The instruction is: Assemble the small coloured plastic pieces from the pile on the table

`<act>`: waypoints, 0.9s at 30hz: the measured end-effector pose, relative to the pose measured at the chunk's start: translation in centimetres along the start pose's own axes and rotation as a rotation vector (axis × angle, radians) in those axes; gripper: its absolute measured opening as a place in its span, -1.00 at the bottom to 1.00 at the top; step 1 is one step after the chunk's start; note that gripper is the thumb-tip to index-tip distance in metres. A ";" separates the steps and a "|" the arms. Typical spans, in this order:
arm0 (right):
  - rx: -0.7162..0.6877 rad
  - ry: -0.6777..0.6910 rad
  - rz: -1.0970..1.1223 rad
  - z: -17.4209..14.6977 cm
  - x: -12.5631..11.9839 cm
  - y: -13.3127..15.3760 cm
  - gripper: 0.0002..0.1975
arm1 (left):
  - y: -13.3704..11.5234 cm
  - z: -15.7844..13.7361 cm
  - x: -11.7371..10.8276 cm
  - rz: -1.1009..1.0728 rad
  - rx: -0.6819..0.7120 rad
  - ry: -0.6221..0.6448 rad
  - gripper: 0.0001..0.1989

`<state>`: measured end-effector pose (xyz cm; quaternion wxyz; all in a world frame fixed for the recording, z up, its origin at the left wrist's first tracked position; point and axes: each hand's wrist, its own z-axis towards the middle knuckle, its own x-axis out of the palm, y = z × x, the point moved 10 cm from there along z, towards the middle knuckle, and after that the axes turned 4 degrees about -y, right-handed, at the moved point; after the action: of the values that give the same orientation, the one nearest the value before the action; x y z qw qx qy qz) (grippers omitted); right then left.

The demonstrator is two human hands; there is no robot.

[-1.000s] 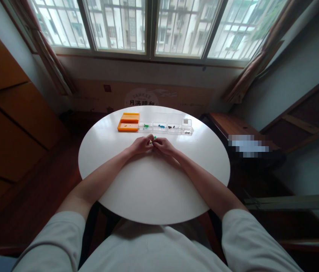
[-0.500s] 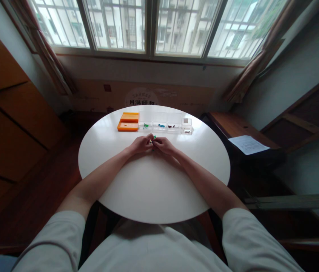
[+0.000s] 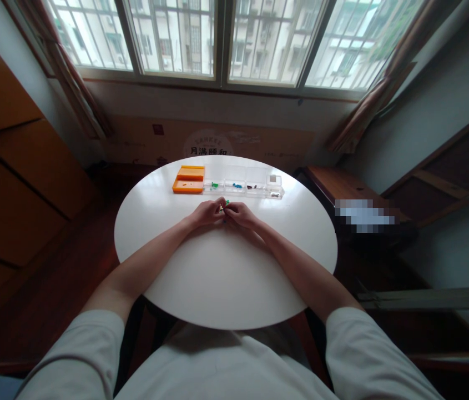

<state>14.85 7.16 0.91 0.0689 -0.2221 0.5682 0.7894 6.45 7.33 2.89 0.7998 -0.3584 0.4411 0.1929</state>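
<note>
My left hand [image 3: 208, 211] and my right hand [image 3: 240, 213] meet over the middle of the round white table [image 3: 217, 272]. Between the fingertips of both closed hands is a small green piece [image 3: 227, 203], with a pale bit beside it. The fingers cover most of it, and it is too small to name exactly. Just beyond the hands stands a row of clear plastic boxes [image 3: 246, 194]. Green bits [image 3: 215, 185], blue bits [image 3: 237, 185] and dark bits [image 3: 251, 187] lie in separate compartments.
Left of the clear boxes is an orange tray [image 3: 188, 190] with a few tiny pieces inside. A small lidded clear box [image 3: 275, 194] ends the row at the right. Behind the table, a cardboard panel [image 3: 134, 136] leans under the window. A wooden bench [image 3: 334, 180] stands at the right.
</note>
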 end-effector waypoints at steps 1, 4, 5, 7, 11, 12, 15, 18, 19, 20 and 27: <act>-0.006 0.001 -0.001 0.0 0.0 0.0 -0.79 | 0.0 0.0 0.0 -0.002 0.003 0.000 -0.75; -0.029 0.002 -0.006 0.0 0.0 0.2 -0.79 | 0.0 0.0 0.0 -0.007 0.007 0.003 -0.76; -0.032 0.003 -0.007 0.0 0.0 0.3 -0.78 | -0.1 0.0 0.0 -0.007 0.007 0.004 -0.76; -0.028 0.006 -0.004 0.0 0.0 0.4 -0.78 | -0.1 0.0 0.0 -0.004 0.005 0.006 -0.76; -0.004 0.005 0.009 -0.1 0.0 0.2 -0.77 | -0.1 0.0 0.0 0.001 0.004 0.002 -0.75; -0.002 0.005 0.013 -0.1 0.0 0.2 -0.77 | -0.1 0.0 0.0 0.003 0.004 0.004 -0.75; -0.021 0.008 0.008 0.0 0.1 0.3 -0.78 | 0.0 0.0 0.1 0.007 -0.002 0.012 -0.73; -0.043 0.004 -0.005 0.0 0.0 0.3 -0.79 | 0.1 0.0 0.1 0.004 -0.007 0.014 -0.73; -0.044 0.001 -0.007 0.1 0.0 0.3 -0.79 | 0.1 0.0 0.1 0.002 -0.006 0.014 -0.73; -0.044 0.000 -0.007 0.1 0.0 0.3 -0.78 | 0.1 0.0 0.1 0.001 -0.006 0.014 -0.73; -0.039 -0.001 -0.005 0.0 0.0 0.3 -0.78 | 0.1 0.0 0.1 -0.006 -0.002 0.003 -0.74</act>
<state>14.72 7.07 1.22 0.0666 -0.2244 0.5521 0.8002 6.43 7.41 2.78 0.7993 -0.3608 0.4413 0.1905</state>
